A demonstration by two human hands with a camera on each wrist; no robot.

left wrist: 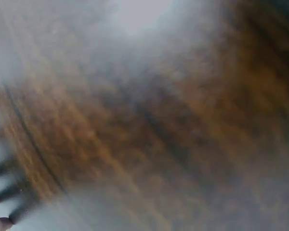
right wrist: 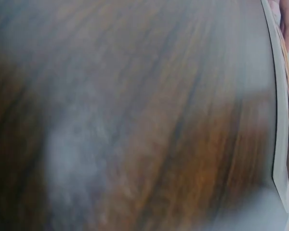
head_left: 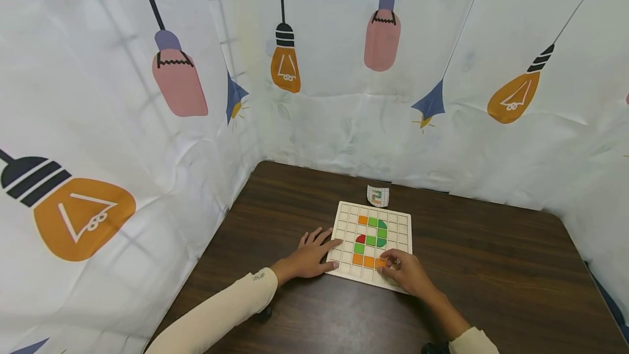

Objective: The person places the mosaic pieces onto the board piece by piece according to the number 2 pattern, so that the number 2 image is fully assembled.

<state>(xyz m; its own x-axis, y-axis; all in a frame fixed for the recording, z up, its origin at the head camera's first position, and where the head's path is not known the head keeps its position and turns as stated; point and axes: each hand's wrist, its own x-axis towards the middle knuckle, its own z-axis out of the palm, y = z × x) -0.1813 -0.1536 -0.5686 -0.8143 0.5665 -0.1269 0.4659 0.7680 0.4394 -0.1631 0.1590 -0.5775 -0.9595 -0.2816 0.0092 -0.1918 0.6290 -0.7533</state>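
A pale wooden grid board lies on the table, bearing several flat tiles. Among them are an orange tile, a green tile, a red quarter-round tile and a row of orange tiles near the front. My right hand pinches the rightmost orange tile of that row between thumb and fingers, at the board. Fingers spread, my left hand rests over the board's left edge. In the right wrist view the board's edge shows at the far right.
Behind the board lies a small paper card with a printed coloured grid pattern. The dark wooden table extends to both sides. White sheets printed with hanging lamps enclose its back and left. Both wrist views mostly show blurred tabletop.
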